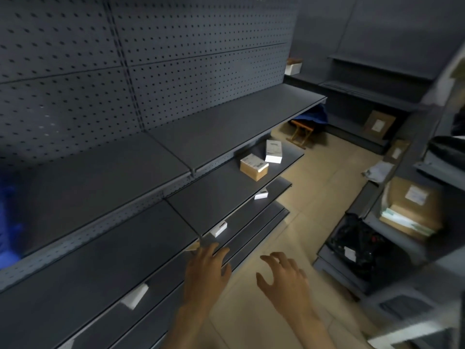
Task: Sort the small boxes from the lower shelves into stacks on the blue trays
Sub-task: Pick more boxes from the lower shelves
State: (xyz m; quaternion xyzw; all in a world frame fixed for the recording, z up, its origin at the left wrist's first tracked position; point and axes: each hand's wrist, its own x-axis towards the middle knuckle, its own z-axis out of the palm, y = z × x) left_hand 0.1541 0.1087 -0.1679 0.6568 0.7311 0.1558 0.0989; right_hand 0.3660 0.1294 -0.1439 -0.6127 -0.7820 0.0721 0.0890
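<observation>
Grey shelves (105, 248) step down in front of me. A brown box (253, 167) and a white box (273, 151) lie on one shelf to the right. Small white boxes sit on lower shelves: one (261, 195), another (218, 229) and a third (135, 296). My left hand (206, 268) reaches to a low shelf edge with fingers spread, close to a tan box corner (193, 246) peeking from under the shelf. My right hand (283, 279) hovers over the floor, fingers loosely curved and holding nothing. A blurred blue shape (8, 217) sits at the far left edge.
A second grey rack on the right holds a cardboard box (412, 210) and a black bundle (359, 244). A wooden stool (300, 133) stands on the tan floor (314, 197) between the racks. Another box (293, 66) sits at the far corner.
</observation>
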